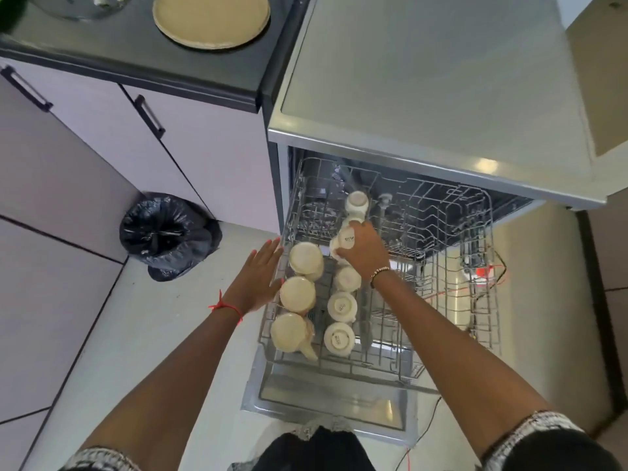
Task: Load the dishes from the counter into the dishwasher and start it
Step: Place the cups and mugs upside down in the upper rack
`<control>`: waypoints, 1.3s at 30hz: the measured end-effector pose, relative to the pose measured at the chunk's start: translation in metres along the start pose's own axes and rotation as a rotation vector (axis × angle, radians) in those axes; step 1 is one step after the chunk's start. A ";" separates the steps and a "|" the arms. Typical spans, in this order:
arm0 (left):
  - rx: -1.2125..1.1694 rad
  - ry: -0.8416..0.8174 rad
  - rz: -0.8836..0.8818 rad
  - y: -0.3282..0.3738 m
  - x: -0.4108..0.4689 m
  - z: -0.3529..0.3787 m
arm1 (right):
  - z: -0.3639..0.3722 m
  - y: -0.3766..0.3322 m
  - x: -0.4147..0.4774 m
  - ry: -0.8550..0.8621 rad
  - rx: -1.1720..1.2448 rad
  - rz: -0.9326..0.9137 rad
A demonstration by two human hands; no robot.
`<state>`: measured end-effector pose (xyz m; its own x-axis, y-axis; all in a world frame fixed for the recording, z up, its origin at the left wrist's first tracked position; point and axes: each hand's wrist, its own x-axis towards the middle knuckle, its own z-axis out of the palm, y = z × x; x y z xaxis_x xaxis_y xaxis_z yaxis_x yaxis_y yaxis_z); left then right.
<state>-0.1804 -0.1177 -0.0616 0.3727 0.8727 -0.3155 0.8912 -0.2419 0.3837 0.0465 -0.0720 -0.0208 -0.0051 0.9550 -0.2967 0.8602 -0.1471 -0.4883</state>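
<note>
The dishwasher's upper rack [441, 294] is pulled out over the open door [326, 399]. Several cream cups stand upside down in its left part, in two rows. My right hand [365, 251] grips one upturned cream cup [345, 241] in the second row, behind three others [341, 305]. Another cup [356, 202] sits further back. My left hand [260, 273] lies flat with straight fingers against the rack's left edge, beside the left row of cups [299, 294]. A beige plate [210, 18] lies on the dark counter [136, 59].
A glass bowl [85, 5] sits on the counter at the back left. A bin with a black bag [166, 232] stands on the floor by the cabinets. The dishwasher's grey top [441, 79] overhangs the rack. Red and black wires [489, 273] run at the rack's right.
</note>
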 end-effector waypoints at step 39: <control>-0.023 -0.014 -0.016 -0.048 0.044 0.041 | 0.090 -0.004 0.116 -0.230 0.033 0.103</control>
<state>-0.1963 -0.0850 -0.1298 0.3618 0.8702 -0.3344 0.8912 -0.2176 0.3980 -0.0036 0.0159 -0.1270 -0.0371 0.8514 -0.5232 0.8448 -0.2530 -0.4715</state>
